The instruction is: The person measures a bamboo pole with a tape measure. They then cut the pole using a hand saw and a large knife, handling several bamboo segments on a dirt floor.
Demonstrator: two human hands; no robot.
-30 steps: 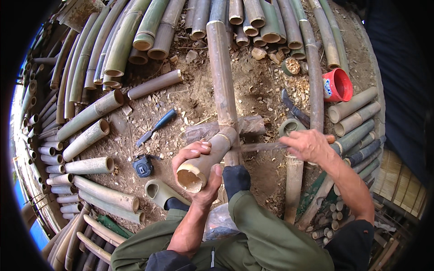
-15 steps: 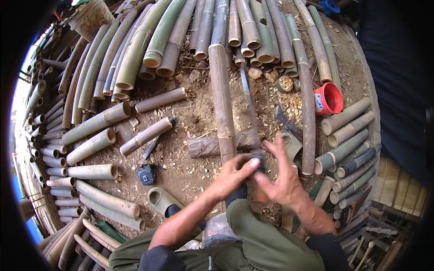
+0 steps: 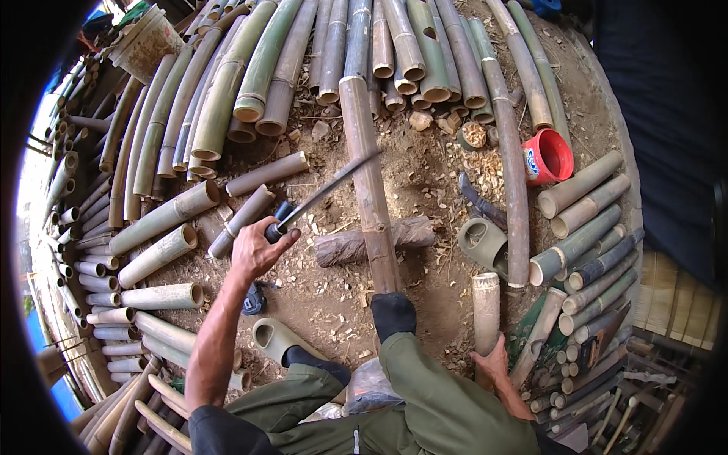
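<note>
My left hand [image 3: 258, 250] is closed round the black handle of a hand saw [image 3: 326, 189], its long narrow blade slanting up and right across a brown bamboo pole [image 3: 370, 182]. The teeth are too small to make out. The pole rests over a rough wooden log [image 3: 341, 247], and my black-socked foot [image 3: 394, 313] is on its near end. At the lower right, my right hand [image 3: 497, 362] is closed on the lower part of a short bamboo piece [image 3: 486, 303]; some fingers are hidden. Another short bamboo piece [image 3: 241, 220] lies beside my left hand.
Many cut bamboo lengths [image 3: 432, 68] fan out at the far side, with more stacked left and right [image 3: 591, 265]. A red bucket [image 3: 549, 157], a loose olive clog [image 3: 483, 244], a dark curved tool [image 3: 478, 199] and a tape measure [image 3: 254, 300] lie around. Wood chips litter the ground.
My hands were together over the saw near my knee. Now the left hand has carried it left, and the right hand has dropped to the lower right and taken hold of a short bamboo piece.
</note>
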